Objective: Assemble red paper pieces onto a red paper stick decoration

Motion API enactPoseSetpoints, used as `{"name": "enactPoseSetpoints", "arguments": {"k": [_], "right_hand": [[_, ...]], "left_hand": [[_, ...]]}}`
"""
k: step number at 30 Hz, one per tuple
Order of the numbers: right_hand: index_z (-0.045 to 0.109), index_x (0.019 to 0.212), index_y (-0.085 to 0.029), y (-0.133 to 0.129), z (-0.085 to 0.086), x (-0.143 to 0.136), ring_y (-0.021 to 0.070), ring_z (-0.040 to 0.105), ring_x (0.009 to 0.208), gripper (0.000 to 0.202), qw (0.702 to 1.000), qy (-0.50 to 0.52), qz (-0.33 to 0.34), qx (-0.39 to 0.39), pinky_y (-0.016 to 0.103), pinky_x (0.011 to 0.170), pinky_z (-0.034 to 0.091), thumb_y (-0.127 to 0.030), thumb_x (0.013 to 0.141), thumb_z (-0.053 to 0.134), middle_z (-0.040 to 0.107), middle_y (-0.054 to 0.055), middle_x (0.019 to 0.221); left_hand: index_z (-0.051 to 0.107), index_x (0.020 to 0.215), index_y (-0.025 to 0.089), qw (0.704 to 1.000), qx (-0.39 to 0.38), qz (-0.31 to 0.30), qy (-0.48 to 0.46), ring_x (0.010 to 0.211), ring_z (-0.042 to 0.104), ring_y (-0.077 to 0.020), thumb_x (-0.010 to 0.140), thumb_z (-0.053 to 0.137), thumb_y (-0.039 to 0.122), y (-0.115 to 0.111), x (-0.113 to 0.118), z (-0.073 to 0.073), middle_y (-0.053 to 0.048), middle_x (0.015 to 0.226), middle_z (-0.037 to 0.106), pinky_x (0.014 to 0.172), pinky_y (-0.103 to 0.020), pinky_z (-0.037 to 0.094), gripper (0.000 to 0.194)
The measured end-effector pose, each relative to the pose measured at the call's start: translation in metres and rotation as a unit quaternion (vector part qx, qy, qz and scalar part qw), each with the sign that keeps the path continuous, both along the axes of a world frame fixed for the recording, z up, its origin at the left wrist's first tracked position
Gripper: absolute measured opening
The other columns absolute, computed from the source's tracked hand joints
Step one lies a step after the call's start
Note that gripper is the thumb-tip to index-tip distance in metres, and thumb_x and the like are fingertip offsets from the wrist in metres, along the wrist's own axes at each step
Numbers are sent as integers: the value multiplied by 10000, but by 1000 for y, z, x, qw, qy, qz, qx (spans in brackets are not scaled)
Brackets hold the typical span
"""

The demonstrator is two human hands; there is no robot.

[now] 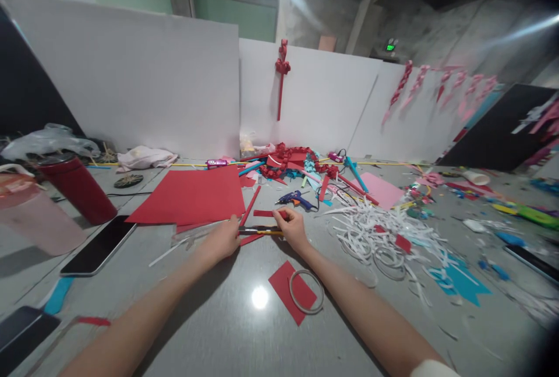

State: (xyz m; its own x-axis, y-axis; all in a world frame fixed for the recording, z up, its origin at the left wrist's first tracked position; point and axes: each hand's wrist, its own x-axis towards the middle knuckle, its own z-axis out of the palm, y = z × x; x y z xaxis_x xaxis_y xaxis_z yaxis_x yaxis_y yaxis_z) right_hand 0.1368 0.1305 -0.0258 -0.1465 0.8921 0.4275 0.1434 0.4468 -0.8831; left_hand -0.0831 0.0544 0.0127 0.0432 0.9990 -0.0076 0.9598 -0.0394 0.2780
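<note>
My left hand (227, 237) is closed around the dark end of a slim black-and-yellow tool (261, 230), whose exact kind I cannot make out. The tool stretches level across to my right hand (292, 228), which is closed, with a short red paper strip (262, 213) sticking out of its pinch to the left. Whether the right fingers also grip the tool's end is hidden. Narrow red strips (250, 205) lie by the left fingers. Behind the right hand is a blue hot glue gun (294, 199). Closer to me, a grey ring (321, 301) rests partly on a red paper piece (279, 279).
Large red paper sheets (192, 193) lie at left, beside a phone (100, 246), a red tumbler (81, 190) and a pink cup (39, 214). Shredded white strips (367, 234) spread at right. Red paper chains (279, 161) pile behind; a red ornament (282, 68) hangs on the white board.
</note>
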Motion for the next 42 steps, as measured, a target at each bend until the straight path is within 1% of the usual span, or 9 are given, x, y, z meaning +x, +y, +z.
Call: {"name": "enactPoseSetpoints", "arguments": {"k": [6, 11, 14, 17, 20, 22, 27, 34, 42], "right_hand": [[617, 768, -206, -4, 6, 1, 178, 536, 688, 344, 998, -27, -12, 57, 292, 678, 432, -491, 949, 555, 599, 16, 714], [627, 775, -195, -5, 6, 3, 221, 595, 1073, 258, 974, -138, 119, 138, 357, 963, 433, -367, 960, 577, 687, 88, 1147], [652, 798, -181, -7, 7, 1, 224, 577, 1084, 224, 939, -260, 137, 179, 375, 983, 403, -303, 968, 575, 693, 100, 1154], [688, 884, -157, -14, 16, -5, 254, 574, 1055, 184, 877, -405, 101, 238, 407, 968, 363, -261, 970, 562, 708, 137, 1078], [697, 858, -149, -24, 32, -12, 244, 613, 894, 188, 815, -507, 115, 256, 376, 869, 359, -244, 955, 568, 715, 132, 878], [698, 854, -156, -30, 41, -15, 226, 617, 817, 203, 802, -526, 133, 251, 343, 787, 354, -256, 961, 558, 707, 116, 815], [686, 853, -165, -26, 42, -11, 169, 577, 746, 240, 835, -498, 153, 180, 285, 658, 313, -307, 982, 543, 696, 86, 853], [568, 729, -160, 0, 5, 0, 105, 465, 655, 302, 920, -337, 188, 77, 227, 649, 320, -279, 998, 498, 541, -22, 688], [492, 679, -175, 5, -2, 4, 95, 417, 608, 321, 942, -251, 213, 66, 222, 605, 297, -306, 972, 501, 449, -53, 629]], "left_hand": [[511, 1100, 150, 996, 75, 46, 9, 957, 694, -301, 945, 441, 176, 0, -3, 25, -185, 1017, 684, 749, -319, 457, 172], [432, 1324, 117, 988, 135, 75, 22, 1015, 685, -285, 974, 395, 185, 0, -8, 37, -182, 1061, 675, 832, -331, 474, 358], [444, 1312, 112, 978, 167, 115, 47, 1005, 686, -297, 987, 349, 197, 1, -17, 48, -188, 1074, 669, 833, -352, 489, 350], [456, 1303, 133, 975, 176, 133, 37, 1014, 684, -301, 976, 371, 211, 4, -27, 61, -180, 1088, 675, 852, -364, 498, 347], [475, 1279, 144, 975, 176, 135, 24, 1005, 685, -297, 969, 391, 230, 9, -32, 70, -172, 1066, 686, 850, -358, 498, 334], [491, 1262, 138, 976, 173, 129, 12, 993, 687, -294, 968, 396, 242, 14, -33, 71, -170, 1034, 696, 832, -345, 495, 326], [472, 1328, 124, 973, 175, 134, -70, 943, 697, -290, 940, 474, 272, 38, -28, 57, -140, 924, 715, 775, -328, 482, 416], [518, 1223, 163, 915, 205, 198, -286, 729, 686, -201, 900, 548, 247, 74, -13, 9, -34, 781, 684, 686, -282, 482, 336], [513, 1138, 210, 857, 195, 202, -432, 538, 605, -108, 908, 553, 284, 124, -12, -36, 13, 769, 613, 531, -199, 457, 244]]}}
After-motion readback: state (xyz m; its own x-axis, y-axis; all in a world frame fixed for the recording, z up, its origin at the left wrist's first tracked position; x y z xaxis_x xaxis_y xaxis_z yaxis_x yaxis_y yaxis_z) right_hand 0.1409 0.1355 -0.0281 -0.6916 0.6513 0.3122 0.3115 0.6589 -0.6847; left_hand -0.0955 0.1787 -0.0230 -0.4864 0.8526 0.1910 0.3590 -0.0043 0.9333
